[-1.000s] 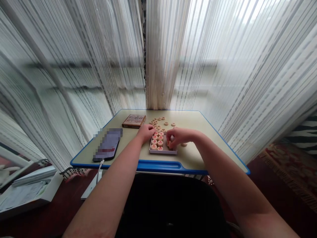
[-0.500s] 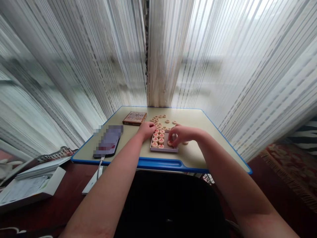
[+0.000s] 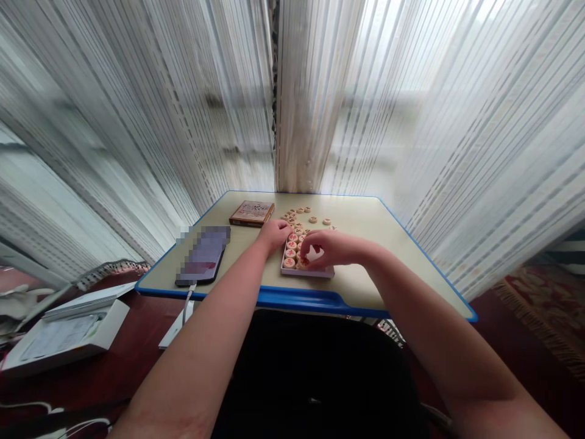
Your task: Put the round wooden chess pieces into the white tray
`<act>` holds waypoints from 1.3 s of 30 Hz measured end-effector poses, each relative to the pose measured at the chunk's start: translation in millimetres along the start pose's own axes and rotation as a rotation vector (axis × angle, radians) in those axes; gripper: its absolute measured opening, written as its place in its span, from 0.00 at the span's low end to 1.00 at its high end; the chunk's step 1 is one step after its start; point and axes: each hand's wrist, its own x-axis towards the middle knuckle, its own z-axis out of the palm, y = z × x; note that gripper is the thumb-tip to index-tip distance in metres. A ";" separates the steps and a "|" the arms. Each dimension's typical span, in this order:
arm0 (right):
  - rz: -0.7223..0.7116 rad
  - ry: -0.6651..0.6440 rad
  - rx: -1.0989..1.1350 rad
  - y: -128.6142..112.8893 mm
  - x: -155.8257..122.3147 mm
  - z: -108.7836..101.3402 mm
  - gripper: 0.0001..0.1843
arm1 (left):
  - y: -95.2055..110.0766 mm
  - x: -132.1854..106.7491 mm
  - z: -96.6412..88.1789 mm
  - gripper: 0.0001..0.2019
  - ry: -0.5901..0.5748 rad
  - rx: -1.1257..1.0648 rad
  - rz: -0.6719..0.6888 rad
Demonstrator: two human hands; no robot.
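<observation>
The left hand point(image 3: 274, 236) and right hand point(image 3: 329, 249) are apart, reaching forward over the desk from the head view. The left hand's fingers curl down at the upper left corner of a shallow pale tray point(image 3: 307, 274), at or just beside the top pieces. The right hand arches over the tray's right side, its fingertips point(image 3: 305, 255) bent down onto the xiangqi pieces point(image 3: 290, 253); it hides part of the tray, so whether it grips a piece cannot be told. The red-marked wooden discs stand in rows in the tray, with more loose on the desk point(image 3: 313, 219) beyond it. To the left lie a small flat box point(image 3: 251, 213) and a phone point(image 3: 203, 256), its screen pixelated and unreadable, with a white cable point(image 3: 187, 308) attached. Sheer string curtains point(image 3: 311, 103) hang behind.
</observation>
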 end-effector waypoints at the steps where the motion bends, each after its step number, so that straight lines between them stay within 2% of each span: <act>1: -0.005 0.002 -0.004 0.1 0.5 0.5 0.11 | 0.6 -0.3 -0.1 0.08 0.001 0.001 -0.001; 11: -0.020 -0.016 -0.002 6.6 5.2 2.0 0.09 | 5.1 -2.1 -1.4 0.09 0.011 -0.006 -0.033; 17: 0.026 0.032 -0.008 11.9 3.4 -1.6 0.10 | 4.1 -2.3 -0.6 0.09 0.015 0.008 -0.022; 22: -0.002 -0.001 0.026 15.4 6.3 2.7 0.11 | 1.5 -0.7 0.0 0.08 0.001 -0.004 -0.018; 39: -0.032 -0.014 0.047 13.0 8.6 3.1 0.11 | -0.4 0.0 1.0 0.09 0.000 -0.014 -0.011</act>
